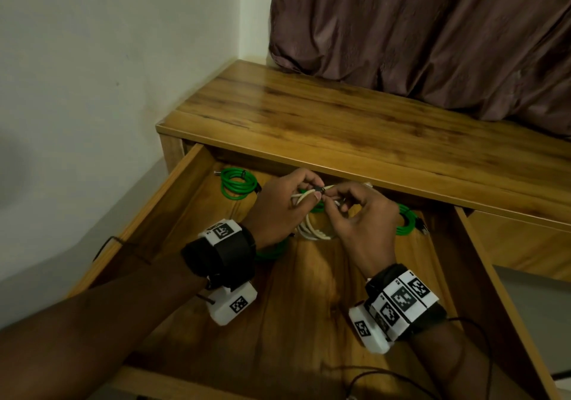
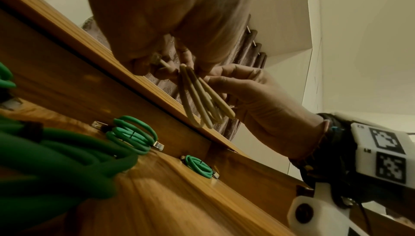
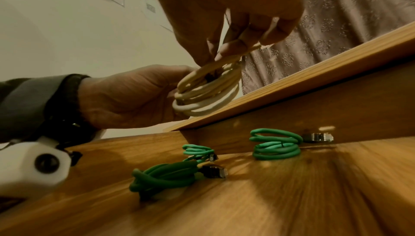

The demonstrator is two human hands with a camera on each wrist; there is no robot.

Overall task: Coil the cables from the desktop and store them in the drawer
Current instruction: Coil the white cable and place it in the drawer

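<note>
The cream cable [image 1: 312,226] is wound into several slack loops, held above the open drawer [image 1: 185,183] near its back edge. The coil hangs lengthwise downward. The left hand [image 1: 278,211] and right hand [image 1: 361,223] both pinch its top, fingertips together around a small dark tie.

Three green coils [image 3: 275,144], perhaps; one white coil [image 3: 207,96].

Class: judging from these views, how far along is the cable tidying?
Done: three coiled green cables lie in the open wooden drawer. In hand: left hand and right hand hold the coiled cream cable above it. Left: set it down. The wooden desktop shows no cables.
</note>
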